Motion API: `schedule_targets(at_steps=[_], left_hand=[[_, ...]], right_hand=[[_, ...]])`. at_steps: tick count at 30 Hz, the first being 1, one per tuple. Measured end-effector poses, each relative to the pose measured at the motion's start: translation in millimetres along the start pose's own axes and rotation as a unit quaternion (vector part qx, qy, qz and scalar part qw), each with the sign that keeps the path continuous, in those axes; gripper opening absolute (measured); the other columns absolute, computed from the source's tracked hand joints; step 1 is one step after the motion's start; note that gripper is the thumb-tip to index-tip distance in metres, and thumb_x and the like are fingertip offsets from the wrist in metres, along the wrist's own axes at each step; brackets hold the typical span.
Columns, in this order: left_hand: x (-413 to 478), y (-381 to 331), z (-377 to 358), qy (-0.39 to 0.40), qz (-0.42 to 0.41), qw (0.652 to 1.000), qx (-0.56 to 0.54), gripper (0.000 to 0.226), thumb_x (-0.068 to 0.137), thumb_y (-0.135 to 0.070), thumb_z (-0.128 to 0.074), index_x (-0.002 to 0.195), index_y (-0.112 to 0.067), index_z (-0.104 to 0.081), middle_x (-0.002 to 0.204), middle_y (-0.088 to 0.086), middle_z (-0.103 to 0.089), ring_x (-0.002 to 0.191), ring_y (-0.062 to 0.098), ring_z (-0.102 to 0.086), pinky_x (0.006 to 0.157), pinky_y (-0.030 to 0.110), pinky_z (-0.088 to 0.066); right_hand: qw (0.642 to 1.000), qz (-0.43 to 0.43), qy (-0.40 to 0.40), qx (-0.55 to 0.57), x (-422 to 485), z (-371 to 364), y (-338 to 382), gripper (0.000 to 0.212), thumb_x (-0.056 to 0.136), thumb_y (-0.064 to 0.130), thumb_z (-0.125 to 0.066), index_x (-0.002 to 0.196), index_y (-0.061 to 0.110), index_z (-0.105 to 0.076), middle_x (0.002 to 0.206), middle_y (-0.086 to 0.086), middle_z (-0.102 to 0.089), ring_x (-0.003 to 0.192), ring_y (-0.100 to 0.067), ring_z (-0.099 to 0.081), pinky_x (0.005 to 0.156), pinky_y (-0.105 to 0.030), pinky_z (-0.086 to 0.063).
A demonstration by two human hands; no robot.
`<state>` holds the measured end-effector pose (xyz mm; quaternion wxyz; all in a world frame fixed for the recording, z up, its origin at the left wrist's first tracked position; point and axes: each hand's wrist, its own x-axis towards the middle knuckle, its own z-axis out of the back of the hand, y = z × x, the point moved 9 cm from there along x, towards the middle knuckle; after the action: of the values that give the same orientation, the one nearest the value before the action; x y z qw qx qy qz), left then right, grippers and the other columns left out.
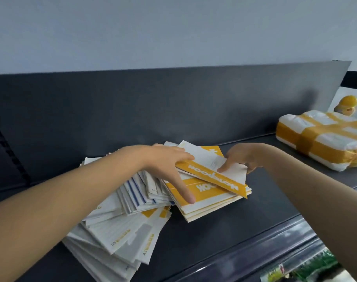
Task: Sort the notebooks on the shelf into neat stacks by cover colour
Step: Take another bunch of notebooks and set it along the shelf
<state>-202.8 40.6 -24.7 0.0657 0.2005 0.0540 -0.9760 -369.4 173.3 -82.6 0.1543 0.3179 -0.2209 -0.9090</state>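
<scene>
Fingers [183,186] of both hands meet over the dark shelf [244,231], where a big fanned pile of white notebooks [116,231] lies left of a smaller yellow stack [210,206]. The left hand [165,161] rests straight-fingered on that stack, and the right hand [242,155] pinches the top notebook [214,178] by its edge.

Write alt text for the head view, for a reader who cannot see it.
On a dark shelf, the right hand pinches a yellow notebook atop a small yellow stack while the left hand rests flat on it. A messy fan of notebooks lies to their left, a taped parcel far right.
</scene>
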Motion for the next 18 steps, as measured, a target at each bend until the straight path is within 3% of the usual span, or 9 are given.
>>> schedule_targets(at_steps=[2, 4, 7, 11, 14, 18], left_hand=[[0.0, -9.5, 4.8, -0.021, -0.006, 1.0, 0.006, 0.127, 0.052, -0.08, -0.072, 0.153, -0.04, -0.007, 0.161, -0.018, -0.003, 0.149, 0.02, -0.003, 0.118, 0.043, -0.022], [1.9, -19.4, -0.3, -0.011, -0.01, 0.999, 0.046, 0.134, 0.051, -0.082, -0.071, 0.154, -0.035, 0.0, 0.162, -0.012, 0.001, 0.149, 0.018, 0.002, 0.121, 0.047, -0.011], [3.4, -38.3, -8.8, -0.02, -0.026, 0.993, 0.11, 0.138, 0.052, -0.08, -0.072, 0.153, -0.034, 0.011, 0.162, -0.006, 0.014, 0.149, 0.019, 0.015, 0.121, 0.049, 0.001], [1.8, -33.9, -3.6, -0.046, -0.02, 0.993, 0.11, 0.139, 0.056, -0.071, -0.078, 0.152, -0.036, 0.017, 0.16, -0.002, 0.024, 0.147, 0.02, 0.022, 0.118, 0.046, 0.005], [-0.1, -16.4, 4.9, -0.065, -0.009, 0.99, 0.127, 0.127, 0.063, -0.062, -0.077, 0.153, -0.035, 0.007, 0.161, 0.0, 0.02, 0.148, 0.02, 0.019, 0.12, 0.043, 0.005], [-8.8, -4.6, 17.1, -0.107, -0.012, 0.986, 0.123, 0.103, 0.068, -0.054, -0.075, 0.152, -0.032, -0.021, 0.163, -0.002, 0.002, 0.149, 0.017, 0.009, 0.118, 0.038, -0.001]], right_hand=[[0.989, 0.053, -0.055, -0.128, -7.4, 11.8, 13.9, 0.077, 0.059, 0.036, -0.088, 0.127, 0.015, -0.057, 0.127, -0.003, -0.056, 0.112, -0.027, -0.056, 0.092, -0.041, -0.052], [0.97, 0.118, -0.099, -0.188, -16.7, 15.0, 32.7, 0.064, 0.068, 0.03, -0.083, 0.125, 0.018, -0.058, 0.123, -0.001, -0.058, 0.109, -0.024, -0.056, 0.093, -0.036, -0.049], [0.963, 0.169, -0.051, -0.202, -21.5, -1.8, 49.1, 0.067, 0.071, 0.02, -0.081, 0.131, 0.025, -0.053, 0.129, 0.005, -0.056, 0.118, -0.02, -0.05, 0.1, -0.034, -0.041], [0.962, 0.179, 0.012, -0.207, -20.4, -20.7, 62.7, 0.081, 0.071, 0.009, -0.074, 0.141, 0.031, -0.042, 0.143, 0.007, -0.044, 0.133, -0.019, -0.038, 0.109, -0.04, -0.033], [0.961, 0.17, -0.003, -0.216, -13.6, -29.8, 65.7, 0.085, 0.066, 0.01, -0.07, 0.142, 0.021, -0.036, 0.142, -0.002, -0.044, 0.13, -0.026, -0.04, 0.107, -0.044, -0.037], [0.967, 0.152, -0.017, -0.204, -8.9, -35.2, 65.4, 0.07, 0.073, 0.017, -0.067, 0.138, 0.015, -0.041, 0.138, -0.004, -0.044, 0.127, -0.027, -0.04, 0.104, -0.039, -0.036]])
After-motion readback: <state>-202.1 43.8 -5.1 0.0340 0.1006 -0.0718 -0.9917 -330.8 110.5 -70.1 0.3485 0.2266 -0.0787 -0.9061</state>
